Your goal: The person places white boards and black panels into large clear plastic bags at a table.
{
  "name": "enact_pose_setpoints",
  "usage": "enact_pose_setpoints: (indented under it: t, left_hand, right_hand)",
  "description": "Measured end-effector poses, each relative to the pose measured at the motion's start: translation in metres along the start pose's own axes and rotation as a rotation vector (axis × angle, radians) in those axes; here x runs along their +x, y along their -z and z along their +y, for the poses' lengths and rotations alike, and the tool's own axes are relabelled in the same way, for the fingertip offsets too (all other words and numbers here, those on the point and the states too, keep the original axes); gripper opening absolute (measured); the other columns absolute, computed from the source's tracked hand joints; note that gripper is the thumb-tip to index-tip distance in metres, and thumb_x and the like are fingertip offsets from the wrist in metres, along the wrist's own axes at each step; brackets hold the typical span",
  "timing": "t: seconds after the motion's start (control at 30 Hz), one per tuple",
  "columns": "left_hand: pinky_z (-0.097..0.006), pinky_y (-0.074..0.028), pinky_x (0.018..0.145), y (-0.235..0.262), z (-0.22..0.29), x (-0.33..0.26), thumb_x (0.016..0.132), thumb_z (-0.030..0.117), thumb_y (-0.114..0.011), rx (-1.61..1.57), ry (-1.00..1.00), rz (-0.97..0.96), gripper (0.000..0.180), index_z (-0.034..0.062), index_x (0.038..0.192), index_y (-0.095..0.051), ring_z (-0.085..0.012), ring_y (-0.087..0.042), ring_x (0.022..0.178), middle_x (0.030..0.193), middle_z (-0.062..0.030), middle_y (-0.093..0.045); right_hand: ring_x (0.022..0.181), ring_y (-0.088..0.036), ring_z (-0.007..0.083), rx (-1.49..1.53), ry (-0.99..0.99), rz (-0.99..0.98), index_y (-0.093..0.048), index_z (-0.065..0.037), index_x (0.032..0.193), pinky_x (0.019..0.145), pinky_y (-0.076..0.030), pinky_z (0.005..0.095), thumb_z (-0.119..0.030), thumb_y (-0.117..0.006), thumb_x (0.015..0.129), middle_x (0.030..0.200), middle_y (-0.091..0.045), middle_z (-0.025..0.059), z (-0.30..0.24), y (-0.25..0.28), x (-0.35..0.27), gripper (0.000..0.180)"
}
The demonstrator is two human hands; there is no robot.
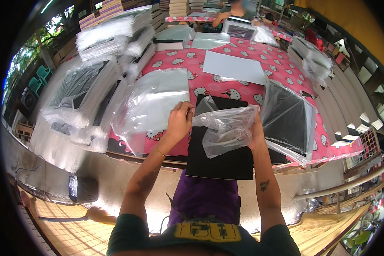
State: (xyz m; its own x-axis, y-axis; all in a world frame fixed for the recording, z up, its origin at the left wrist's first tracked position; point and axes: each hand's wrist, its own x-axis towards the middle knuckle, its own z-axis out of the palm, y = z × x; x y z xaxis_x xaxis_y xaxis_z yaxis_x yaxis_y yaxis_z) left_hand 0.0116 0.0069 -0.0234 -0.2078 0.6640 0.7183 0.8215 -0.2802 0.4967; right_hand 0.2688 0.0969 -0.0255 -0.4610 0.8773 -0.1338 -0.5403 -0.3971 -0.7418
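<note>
1. Black board (219, 153), flat and rectangular, at the centre of the view. Its near edge overhangs the table rim toward 6 o'clock, above the person's lap. Risk: with so much unsupported, a nudge from either forearm could tip it off the table.

2. Clear plastic bag (226, 128), crumpled, held in the air above the board between both hands. Risk: the thin film looks easy to tear or stretch if the two hands pull apart too hard, and its mouth may cling shut.

3. Left hand (179, 121), at 9 o'clock of the bag, fingers closed in a pinch on the bag's left edge.

4. Right hand (255, 130), at 3 o'clock of the bag, closed around the bag's right side and partly hidden by the film; the exact finger grip cannot be told.

5. Bagged black board (288, 121), at 3 o'clock, tilted near the table's right corner. Risk: the right elbow could push it over the edge.

6. Loose clear bags (151, 104), at 10 o'clock, lying on the pink patterned tablecloth (243, 87). Risk: slippery film may slide off in a heap if brushed.

7. White sheet (234, 67), at 12 o'clock, well apart.
</note>
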Motion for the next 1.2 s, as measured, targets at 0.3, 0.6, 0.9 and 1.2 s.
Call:
enact_pose_setpoints:
  t: [0.3,0.6,0.9,1.2]
  left_hand:
    - [-0.039,-0.05,0.07,-0.063,0.1,-0.026,0.077,0.012,-0.067,-0.019,-0.031,-0.096,0.016,0.0049,0.091,-0.062,-0.0304,-0.059,0.082,0.091,-0.0114,-0.058]
    - [-0.043,-0.042,0.073,-0.079,0.094,-0.035,0.081,0.012,-0.063,-0.104,-0.018,-0.021,0.009,0.0031,0.082,-0.062,-0.0313,-0.054,0.086,0.09,-0.0098,-0.057]
    - [-0.041,-0.045,0.066,-0.036,0.006,-0.018,0.086,0.009,-0.059,-0.038,0.223,0.1,0.009,0.0011,0.091,-0.057,-0.033,-0.057,0.076,0.085,-0.0161,-0.059]
    - [-0.037,-0.044,0.093,0.081,-0.003,-0.008,0.08,-0.002,-0.064,-0.749,0.37,-0.533,0.018,0.0053,0.093,-0.053,-0.024,-0.059,0.104,0.109,-0.0175,-0.06]
  right_hand:
    - [0.096,-0.059,0.0205,0.281,0.058,-0.282,-0.052,-0.002,0.12,0.083,-0.049,0.0355,-0.056,-0.049,0.09,0.113,-0.06,0.0087,0.029,-0.011,-0.05,0.062]
    - [0.086,-0.064,0.0154,0.062,0.408,0.164,-0.061,-0.001,0.097,0.077,-0.052,0.03,-0.014,-0.059,0.092,0.097,-0.067,0.0071,0.051,0.004,-0.076,0.014]
    - [0.1,-0.06,0.0199,0.268,0.393,-0.054,-0.047,-0.009,0.126,0.084,-0.052,0.0358,-0.049,-0.053,0.09,0.115,-0.06,0.0096,0.031,-0.015,-0.099,0.055]
    - [0.066,-0.052,0.0102,-0.155,-0.097,-0.493,-0.051,-0.012,0.131,0.057,-0.041,0.0236,-0.01,-0.06,0.089,0.081,-0.056,-0.0017,-0.045,0.019,-0.104,0.043]
